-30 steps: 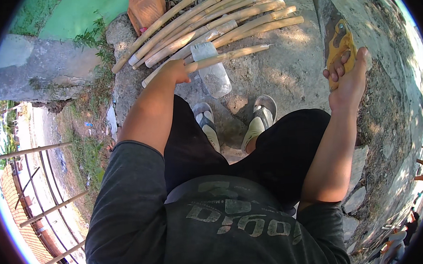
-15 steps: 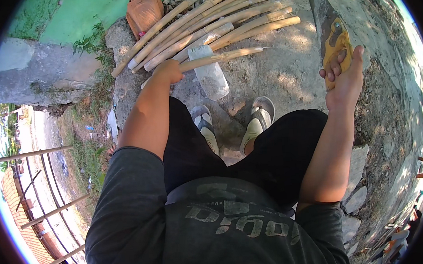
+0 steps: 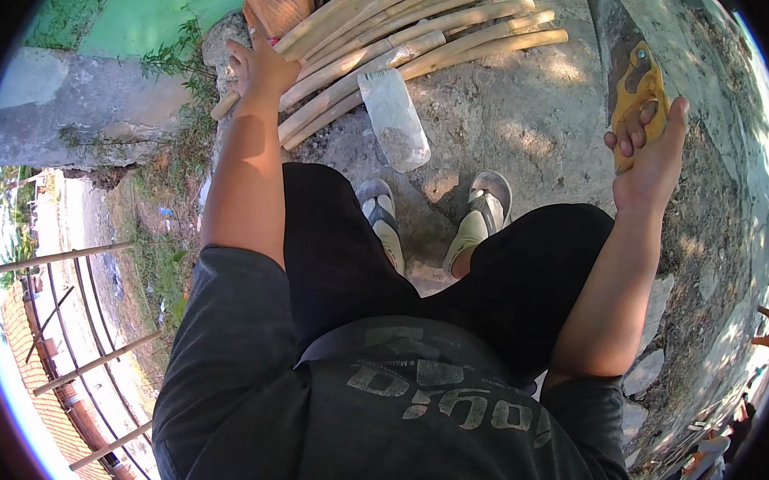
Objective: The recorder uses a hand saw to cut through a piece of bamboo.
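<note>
Now: left hand spread over the bamboo poles, saw gripped in the right

Far to the left of the pale block (image 3: 395, 120), which serves as landmark, runs a pole railing (image 3: 64, 257). Nearer to the block, though well apart from it, come a low grey wall (image 3: 86, 109) and a leafy plant (image 3: 181, 59). Next, up and left of the block, is the left hand (image 3: 264, 70), its fingers spread; whether it touches a pole I cannot tell. It hides part of several bamboo poles (image 3: 513, 45), which fan out beyond the block and to both sides of it. Just past that hand lies a reddish-brown slab (image 3: 280, 9). The block itself stands in the way of the nearest pole, its far end covering a short stretch; whether it rests on it is unclear. Two sandalled feet (image 3: 385, 227) stand on the near side of the block. Well to its right, the right hand (image 3: 647, 149) has its fingers wrapped round the yellow handle of a saw (image 3: 628, 53), the blade pointing away from the body.
</note>
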A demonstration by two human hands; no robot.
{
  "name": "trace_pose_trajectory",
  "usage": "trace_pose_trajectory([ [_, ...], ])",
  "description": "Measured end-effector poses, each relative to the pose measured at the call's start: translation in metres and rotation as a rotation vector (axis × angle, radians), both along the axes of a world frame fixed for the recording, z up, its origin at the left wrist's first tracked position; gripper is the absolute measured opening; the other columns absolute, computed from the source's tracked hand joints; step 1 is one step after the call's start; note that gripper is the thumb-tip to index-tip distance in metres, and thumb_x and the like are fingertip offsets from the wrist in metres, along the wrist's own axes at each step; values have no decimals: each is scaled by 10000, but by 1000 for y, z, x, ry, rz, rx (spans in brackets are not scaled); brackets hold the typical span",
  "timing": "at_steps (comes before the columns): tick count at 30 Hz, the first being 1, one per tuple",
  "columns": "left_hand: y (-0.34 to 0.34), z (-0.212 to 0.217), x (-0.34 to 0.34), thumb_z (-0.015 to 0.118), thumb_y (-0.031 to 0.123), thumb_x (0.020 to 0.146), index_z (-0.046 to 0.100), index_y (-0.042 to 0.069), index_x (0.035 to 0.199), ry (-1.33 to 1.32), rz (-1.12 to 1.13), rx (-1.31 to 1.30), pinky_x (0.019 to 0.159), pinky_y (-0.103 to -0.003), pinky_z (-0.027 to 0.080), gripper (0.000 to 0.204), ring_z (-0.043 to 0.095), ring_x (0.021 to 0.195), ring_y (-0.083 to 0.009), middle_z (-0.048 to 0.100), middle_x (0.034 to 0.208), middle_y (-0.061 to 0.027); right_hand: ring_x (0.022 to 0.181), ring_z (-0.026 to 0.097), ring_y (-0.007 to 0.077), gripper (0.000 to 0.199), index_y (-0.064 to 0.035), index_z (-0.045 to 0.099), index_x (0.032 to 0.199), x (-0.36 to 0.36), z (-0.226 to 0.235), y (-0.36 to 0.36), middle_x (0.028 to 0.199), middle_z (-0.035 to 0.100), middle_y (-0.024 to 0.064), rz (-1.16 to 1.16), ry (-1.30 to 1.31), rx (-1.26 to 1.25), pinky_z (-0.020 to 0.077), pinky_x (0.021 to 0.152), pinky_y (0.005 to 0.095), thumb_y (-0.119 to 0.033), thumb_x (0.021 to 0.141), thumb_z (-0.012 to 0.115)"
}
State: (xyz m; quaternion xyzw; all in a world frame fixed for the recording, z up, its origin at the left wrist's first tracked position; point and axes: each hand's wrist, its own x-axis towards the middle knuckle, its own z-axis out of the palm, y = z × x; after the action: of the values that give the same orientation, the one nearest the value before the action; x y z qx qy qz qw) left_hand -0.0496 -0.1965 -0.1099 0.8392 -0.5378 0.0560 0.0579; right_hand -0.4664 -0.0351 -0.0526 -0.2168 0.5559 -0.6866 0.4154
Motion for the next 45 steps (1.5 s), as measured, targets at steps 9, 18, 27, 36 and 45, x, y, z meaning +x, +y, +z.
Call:
trace_pose_trajectory([
  [9, -19, -60, 55, 765, 478, 728, 306, 1, 1512, 343, -136, 101, 1092, -463, 401, 1025, 454, 1341, -438, 418, 1463, -318, 556, 328, 115, 497, -125, 450, 784, 11, 6, -7, 622, 313, -31, 2, 4, 20, 389, 639, 320, -552, 1027, 382],
  [18, -15, -85, 77, 741, 498, 807, 410, 58, 1486, 884, -32, 242, 1070, -459, 403, 874, 525, 1290, -304, 531, 1402, -208, 565, 303, 115, 478, -121, 450, 789, 33, 4, -14, 616, 309, -20, 47, 22, 71, 381, 656, 332, -507, 1050, 341],
  [27, -33, -158, 112, 682, 261, 829, 660, 56, 1155, 245, -742, 603, 828, -368, 522, 386, 676, 954, -276, 708, 1023, -134, 533, 294, 106, 438, -109, 462, 837, 21, -12, -20, 596, 285, -22, 129, 38, 67, 403, 713, 339, -455, 1066, 321],
  [36, 9, -274, 119, 720, 321, 841, 441, 93, 1416, 293, -541, 335, 993, -481, 479, 678, 582, 1172, -384, 555, 1339, -199, 558, 315, 116, 429, -140, 480, 861, -11, -31, -25, 619, 314, -18, 211, 58, 96, 377, 772, 383, -440, 1060, 247],
  [45, 2, -299, 122, 707, 334, 851, 391, 92, 1451, -50, -553, 308, 1088, -533, 385, 720, 412, 1359, -379, 425, 1457, -146, 560, 305, 127, 464, -140, 490, 840, 18, -33, -63, 605, 313, -16, 209, 100, 72, 384, 780, 400, -434, 1059, 205],
])
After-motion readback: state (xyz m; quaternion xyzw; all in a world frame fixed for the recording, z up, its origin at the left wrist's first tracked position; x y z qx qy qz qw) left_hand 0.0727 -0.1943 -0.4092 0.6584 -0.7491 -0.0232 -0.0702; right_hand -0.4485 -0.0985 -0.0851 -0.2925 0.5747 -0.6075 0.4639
